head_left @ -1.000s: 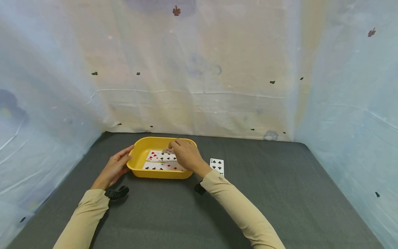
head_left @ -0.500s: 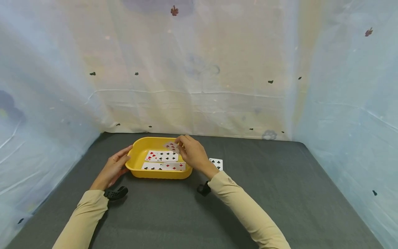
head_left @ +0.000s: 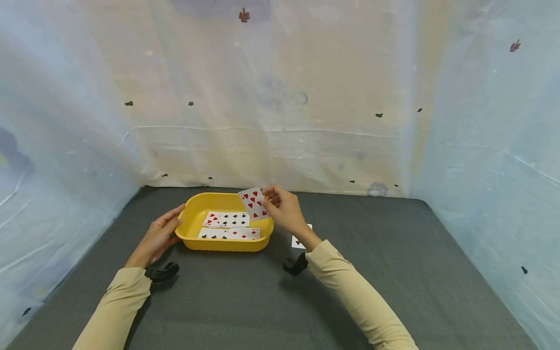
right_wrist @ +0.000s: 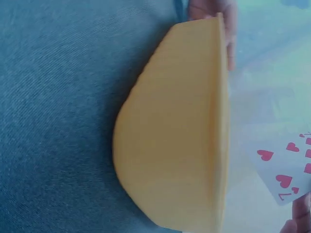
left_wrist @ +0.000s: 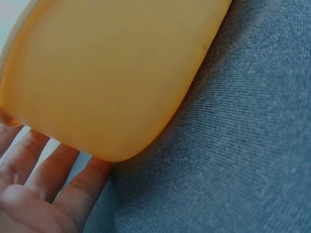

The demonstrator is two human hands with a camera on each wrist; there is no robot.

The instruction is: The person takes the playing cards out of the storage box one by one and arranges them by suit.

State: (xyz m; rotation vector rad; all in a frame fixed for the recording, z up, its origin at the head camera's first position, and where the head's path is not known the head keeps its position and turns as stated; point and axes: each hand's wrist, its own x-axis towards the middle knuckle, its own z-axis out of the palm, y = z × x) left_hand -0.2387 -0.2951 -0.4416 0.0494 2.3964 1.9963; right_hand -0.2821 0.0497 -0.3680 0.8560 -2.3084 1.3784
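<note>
A yellow plastic basket (head_left: 223,245) stands on the dark cloth. My left hand (head_left: 156,238) grips its left end; in the left wrist view several fingers (left_wrist: 65,170) lie against the outer wall. Above the basket's right rear, my right hand (head_left: 284,209) pinches a heart playing card (head_left: 252,203), tilted and face up. The right wrist view catches that card (right_wrist: 279,170) with a 7 in its corner. Inside, face-up cards lie in two rows: hearts (head_left: 212,218) and spades (head_left: 235,219) behind, clubs (head_left: 212,234) and diamonds (head_left: 245,234) in front.
A club card (head_left: 299,241) lies on the cloth right of the basket, partly hidden by my right wrist. Grey cloth (head_left: 372,243) covers the table. A pale patterned curtain (head_left: 280,97) encloses the back and sides.
My right hand has lifted the heart card from the basket's rear, moving right and toward the upright, so its face shows more. The left hand keeps its place on the basket.
</note>
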